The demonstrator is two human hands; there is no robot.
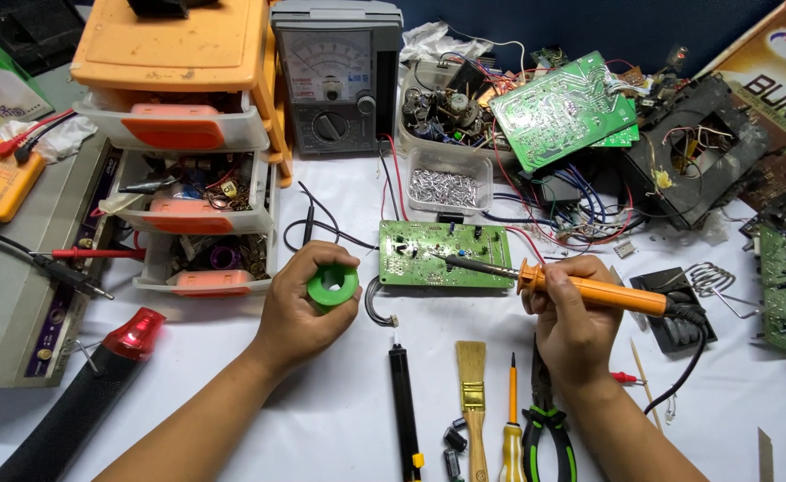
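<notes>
Crowding the bench's (339, 419) far edge are orange drawers (183, 143), then a grey meter (335, 76). Mid-bench lies the green circuit board (442, 254); my right hand (571, 317) clamps the orange soldering iron (589, 290) over it, my left hand (304, 308) grips a green solder spool (332, 286).

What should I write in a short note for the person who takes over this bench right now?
Left hand: holds the green solder spool, lifted beside the board.
Right hand: grips the orange soldering iron; its tip rests on the green circuit board, which lies flat on the white table.
Done: iron on the board, solder at hand.
Left: whether any joint is finished cannot be seen.
Brush, screwdriver and pliers lie in front, untouched.
</notes>
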